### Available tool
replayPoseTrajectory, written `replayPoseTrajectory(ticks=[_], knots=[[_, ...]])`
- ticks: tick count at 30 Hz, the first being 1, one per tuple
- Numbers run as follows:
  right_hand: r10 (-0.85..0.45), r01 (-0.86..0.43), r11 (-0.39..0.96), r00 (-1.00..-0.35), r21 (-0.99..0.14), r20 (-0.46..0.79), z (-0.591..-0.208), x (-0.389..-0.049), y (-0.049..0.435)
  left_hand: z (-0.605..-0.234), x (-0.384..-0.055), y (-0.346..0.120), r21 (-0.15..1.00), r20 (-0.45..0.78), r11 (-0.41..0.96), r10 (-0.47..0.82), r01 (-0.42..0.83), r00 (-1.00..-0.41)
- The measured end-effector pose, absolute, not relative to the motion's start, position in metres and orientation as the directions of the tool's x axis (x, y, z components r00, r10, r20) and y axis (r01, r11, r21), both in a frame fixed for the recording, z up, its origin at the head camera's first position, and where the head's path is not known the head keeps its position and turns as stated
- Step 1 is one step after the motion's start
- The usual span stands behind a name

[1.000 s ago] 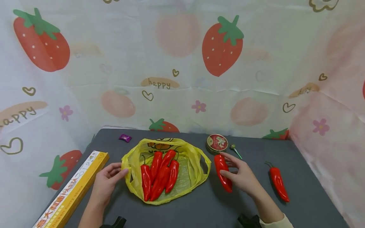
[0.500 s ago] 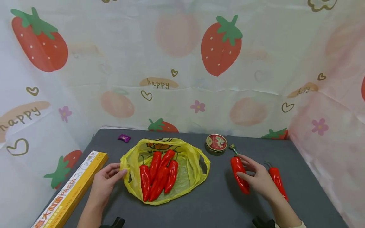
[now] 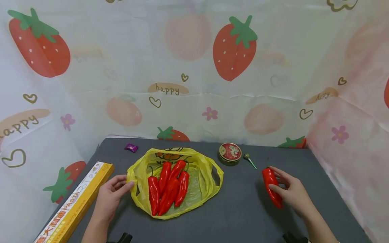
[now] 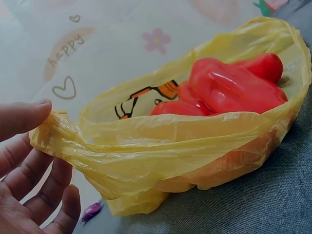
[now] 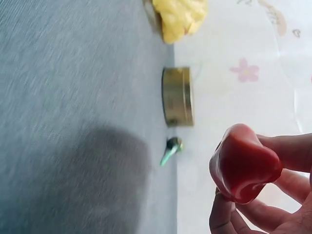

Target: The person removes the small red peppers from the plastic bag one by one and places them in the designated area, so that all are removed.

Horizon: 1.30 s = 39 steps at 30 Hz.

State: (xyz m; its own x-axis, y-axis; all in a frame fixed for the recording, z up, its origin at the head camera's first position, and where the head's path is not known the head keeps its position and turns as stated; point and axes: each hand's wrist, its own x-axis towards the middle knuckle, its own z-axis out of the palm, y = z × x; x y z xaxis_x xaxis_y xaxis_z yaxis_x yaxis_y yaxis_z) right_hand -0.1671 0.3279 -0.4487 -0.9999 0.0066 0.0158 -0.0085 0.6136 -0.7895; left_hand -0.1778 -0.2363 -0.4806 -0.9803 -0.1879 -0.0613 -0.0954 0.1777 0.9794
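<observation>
1. Pasta box (image 3: 79, 202) on dark tbl (image 3: 231, 219), just L of L hand (image 3: 110, 195).
2. L hand pinches yellow bag (image 3: 196, 187) at its L edge (thumb uppermost).
3. Bag's open, red peppers (image 3: 170, 195) inside.
4. Round tin (image 3: 230, 153), lollipop (image 3: 250, 161) just beside.
5. R hand (image 3: 290, 192) grips single red pepper (image 3: 269, 184) above tbl, well apart from bag & L hand.
</observation>
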Motion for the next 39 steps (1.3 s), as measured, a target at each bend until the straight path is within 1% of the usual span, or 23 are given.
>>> replayPoseTrajectory(ticks=[6,11,16,20,25,34,39], knots=[[0.038,0.002,0.700,-0.999,-0.714,0.034,-0.455,-0.160,0.339,-0.480,-0.177,-0.237,0.979,-0.071,0.176,-0.189,-0.105,-0.979],[0.057,-0.019,0.788,-0.993,-0.616,0.103,-0.460,-0.156,0.344,-0.480,-0.176,-0.238,0.977,-0.082,0.177,-0.198,-0.118,-0.977],[0.035,-0.071,0.862,-0.980,-0.501,0.197,-0.468,-0.155,0.349,-0.482,-0.176,-0.239,0.977,-0.062,0.187,-0.196,-0.100,-0.979],[0.000,-0.106,0.887,-0.973,-0.449,0.230,-0.477,-0.156,0.352,-0.483,-0.176,-0.238,0.979,-0.051,0.185,-0.194,-0.087,-0.980],[-0.007,-0.107,0.897,-0.974,-0.429,0.227,-0.482,-0.156,0.353,-0.483,-0.177,-0.236,0.979,-0.045,0.187,-0.182,-0.080,-0.982],[-0.031,-0.068,0.921,-0.994,-0.384,0.102,-0.480,-0.160,0.353,-0.484,-0.179,-0.235,0.976,-0.052,0.199,-0.178,-0.087,-0.983],[-0.033,-0.065,0.926,-0.995,-0.372,0.091,-0.478,-0.159,0.352,-0.485,-0.180,-0.235,0.975,-0.060,0.202,-0.172,-0.095,-0.983]])
